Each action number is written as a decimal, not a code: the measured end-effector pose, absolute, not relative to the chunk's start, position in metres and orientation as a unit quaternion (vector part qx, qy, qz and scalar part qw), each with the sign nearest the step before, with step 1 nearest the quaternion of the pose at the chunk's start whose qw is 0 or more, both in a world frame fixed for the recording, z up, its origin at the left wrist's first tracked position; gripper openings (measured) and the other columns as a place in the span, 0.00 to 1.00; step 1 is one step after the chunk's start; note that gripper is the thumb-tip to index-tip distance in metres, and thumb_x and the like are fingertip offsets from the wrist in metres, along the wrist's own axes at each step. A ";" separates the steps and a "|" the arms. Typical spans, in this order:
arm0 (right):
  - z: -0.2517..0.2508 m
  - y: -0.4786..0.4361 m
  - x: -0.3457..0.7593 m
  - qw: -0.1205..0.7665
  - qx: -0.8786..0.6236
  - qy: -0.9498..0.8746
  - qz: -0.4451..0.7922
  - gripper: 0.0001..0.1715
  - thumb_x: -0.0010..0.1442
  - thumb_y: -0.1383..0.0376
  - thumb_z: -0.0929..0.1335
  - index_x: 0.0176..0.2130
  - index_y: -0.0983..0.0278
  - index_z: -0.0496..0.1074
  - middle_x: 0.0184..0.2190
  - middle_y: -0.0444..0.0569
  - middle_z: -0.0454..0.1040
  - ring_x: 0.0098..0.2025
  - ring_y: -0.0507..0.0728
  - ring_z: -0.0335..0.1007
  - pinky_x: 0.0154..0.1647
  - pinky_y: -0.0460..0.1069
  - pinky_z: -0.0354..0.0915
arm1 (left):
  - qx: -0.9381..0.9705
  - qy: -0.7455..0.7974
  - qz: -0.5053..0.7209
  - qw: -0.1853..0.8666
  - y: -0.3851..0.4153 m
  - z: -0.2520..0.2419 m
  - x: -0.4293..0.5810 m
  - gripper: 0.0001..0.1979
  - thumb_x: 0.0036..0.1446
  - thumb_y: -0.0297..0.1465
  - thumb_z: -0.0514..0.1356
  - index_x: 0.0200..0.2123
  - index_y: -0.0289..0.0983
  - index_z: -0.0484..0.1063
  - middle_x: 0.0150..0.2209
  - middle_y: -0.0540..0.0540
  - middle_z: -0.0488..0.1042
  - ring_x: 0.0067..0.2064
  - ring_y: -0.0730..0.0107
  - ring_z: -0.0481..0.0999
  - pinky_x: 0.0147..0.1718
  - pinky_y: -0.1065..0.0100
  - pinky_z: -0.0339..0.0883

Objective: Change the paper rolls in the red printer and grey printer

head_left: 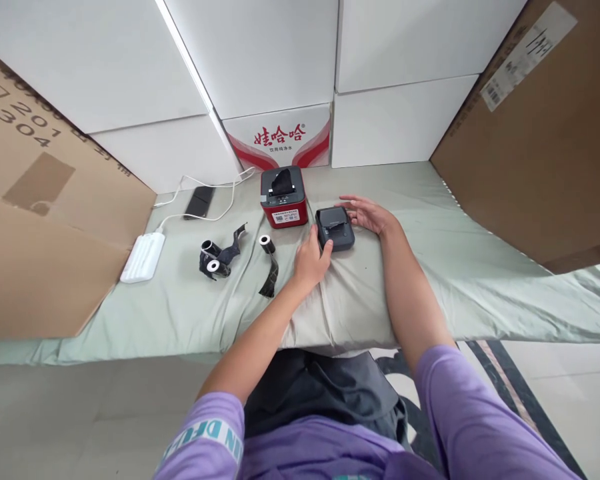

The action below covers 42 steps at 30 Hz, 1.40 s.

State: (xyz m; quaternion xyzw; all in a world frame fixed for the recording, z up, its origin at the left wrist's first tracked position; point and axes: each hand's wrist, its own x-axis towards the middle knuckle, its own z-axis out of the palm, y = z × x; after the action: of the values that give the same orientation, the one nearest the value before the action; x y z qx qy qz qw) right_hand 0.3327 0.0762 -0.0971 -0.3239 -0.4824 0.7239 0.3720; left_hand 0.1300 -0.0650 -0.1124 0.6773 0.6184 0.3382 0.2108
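A small dark grey portable receipt printer [335, 229] sits on the green cloth, a black strip showing at its top. My left hand [313, 259] grips its left front corner, thumb at the front and fingers along the side. My right hand [364, 213] is at its right rear side, fingers stretched out; whether they touch it I cannot tell. Just left of it stands a red and black receipt printer [284, 197] with dark paper sticking out of its top. A paper roll [267, 244] with a dark unrolled tail lies in front of that printer.
Further left are two more dark paper rolls [217, 268] with a loose strip, a black phone [199, 202] and a white power strip [143, 257] with its cable. White boxes [280, 60] line the back. Brown cartons [540, 147] flank both sides. The cloth-covered surface ends at a front edge.
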 end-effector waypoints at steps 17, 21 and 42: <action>-0.108 0.052 0.327 0.430 -0.345 -0.558 0.620 0.31 0.45 0.64 0.72 0.51 0.59 0.74 0.60 0.49 0.74 0.42 0.52 0.72 0.39 0.46 0.68 | 0.691 0.632 0.328 0.124 -0.060 -0.113 0.135 0.26 0.71 0.37 0.49 0.65 0.28 0.62 0.59 0.29 0.74 0.61 0.49 0.74 0.61 0.51 0.65; -0.112 0.050 0.323 0.446 -0.402 -0.579 0.551 0.32 0.45 0.63 0.71 0.52 0.60 0.72 0.60 0.51 0.73 0.32 0.49 0.66 0.32 0.45 0.64 | 0.677 0.627 0.358 0.142 -0.057 -0.114 0.131 0.25 0.72 0.38 0.48 0.64 0.31 0.66 0.59 0.33 0.76 0.61 0.50 0.74 0.60 0.51 0.65; -0.088 0.056 0.305 0.321 -0.544 -0.740 0.229 0.19 0.56 0.59 0.70 0.45 0.63 0.82 0.56 0.57 0.70 0.38 0.54 0.71 0.49 0.53 0.70 | 0.659 0.653 0.340 0.154 -0.053 -0.110 0.128 0.23 0.73 0.39 0.48 0.61 0.35 0.70 0.56 0.39 0.79 0.60 0.54 0.74 0.60 0.54 0.62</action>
State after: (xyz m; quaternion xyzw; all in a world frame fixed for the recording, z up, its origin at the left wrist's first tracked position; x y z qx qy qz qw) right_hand 0.3050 0.0560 -0.0875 -0.5443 -0.7404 0.2292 0.3209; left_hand 0.1279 -0.0533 -0.1101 0.6594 0.6527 0.3399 0.1536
